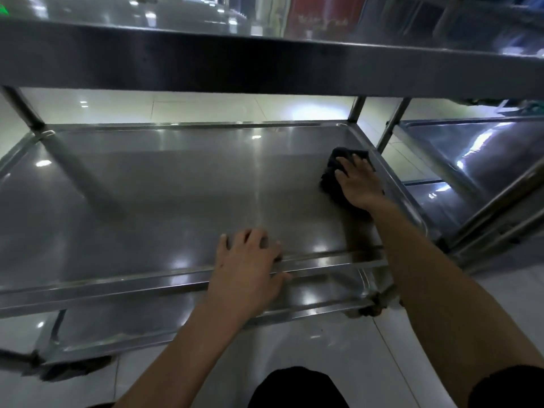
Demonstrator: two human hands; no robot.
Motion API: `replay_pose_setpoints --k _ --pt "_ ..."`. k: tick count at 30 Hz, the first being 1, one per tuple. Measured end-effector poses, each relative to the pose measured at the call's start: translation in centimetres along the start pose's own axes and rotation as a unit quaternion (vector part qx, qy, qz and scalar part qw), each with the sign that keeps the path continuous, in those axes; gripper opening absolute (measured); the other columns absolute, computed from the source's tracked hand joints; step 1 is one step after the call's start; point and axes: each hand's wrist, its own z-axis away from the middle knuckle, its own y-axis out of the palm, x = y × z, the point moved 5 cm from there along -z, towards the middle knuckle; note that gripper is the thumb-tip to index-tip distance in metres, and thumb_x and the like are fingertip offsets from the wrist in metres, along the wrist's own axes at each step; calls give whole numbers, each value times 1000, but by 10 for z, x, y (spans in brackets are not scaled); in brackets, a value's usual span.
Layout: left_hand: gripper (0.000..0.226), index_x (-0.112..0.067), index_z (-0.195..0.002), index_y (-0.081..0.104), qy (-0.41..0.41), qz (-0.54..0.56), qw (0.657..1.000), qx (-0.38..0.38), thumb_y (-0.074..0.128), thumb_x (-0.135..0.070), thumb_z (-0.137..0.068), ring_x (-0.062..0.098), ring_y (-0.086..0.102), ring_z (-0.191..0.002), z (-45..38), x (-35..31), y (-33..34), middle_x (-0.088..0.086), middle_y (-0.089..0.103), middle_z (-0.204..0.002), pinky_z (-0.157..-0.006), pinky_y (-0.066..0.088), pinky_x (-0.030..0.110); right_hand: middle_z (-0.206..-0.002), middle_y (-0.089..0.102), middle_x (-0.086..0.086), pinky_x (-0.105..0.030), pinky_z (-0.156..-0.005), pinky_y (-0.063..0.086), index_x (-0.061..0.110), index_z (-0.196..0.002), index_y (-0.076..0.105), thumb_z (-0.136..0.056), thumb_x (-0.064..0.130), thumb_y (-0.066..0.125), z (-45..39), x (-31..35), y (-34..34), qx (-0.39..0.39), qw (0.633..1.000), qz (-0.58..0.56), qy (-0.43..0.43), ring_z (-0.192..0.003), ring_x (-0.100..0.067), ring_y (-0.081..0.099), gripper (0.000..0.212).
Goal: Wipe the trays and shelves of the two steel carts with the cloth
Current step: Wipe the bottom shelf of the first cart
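The middle shelf (176,184) of a steel cart fills the view, under the cart's top tray (265,60). A dark cloth (331,184) lies on the shelf near its right rim. My right hand (357,184) presses flat on the cloth with the fingers spread. My left hand (250,260) rests on the shelf's front rim, fingers curled over the edge and the thumb under the rail. A lower shelf (309,298) shows below the front rim.
A second steel cart (477,160) stands close on the right, its posts next to the first cart's right rim. Pale glossy floor tiles (323,348) lie around both carts. A cart wheel (374,307) sits at the near right corner.
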Motion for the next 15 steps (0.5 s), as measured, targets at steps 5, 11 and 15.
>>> replay_pose_setpoints --k 5,11,15 --pt "47 -41 -124 58 -13 8 1000 2 57 -66 -84 19 35 -132 -16 -16 0 -8 42 -137 -115 25 52 -168 6 0 -47 -124 3 33 -156 22 -103 54 21 27 -42 -19 -23 999 -2 42 -154 -25 2 57" --pt "43 -39 -115 62 -11 12 1000 0 59 -67 -82 22 41 -127 -30 -19 1 -7 48 -133 -111 30 51 -166 13 -2 -50 -123 12 32 -155 27 -105 45 30 74 -60 -25 -13 1000 -2 20 -152 -28 12 52" --pt "39 -38 -110 65 -5 23 1000 -16 63 -64 -81 22 44 -124 -31 -18 0 -7 52 -128 -108 34 51 -165 19 1 -53 -122 14 36 -152 30 -91 61 15 100 -64 -16 -15 1000 24 14 -152 -25 14 68"
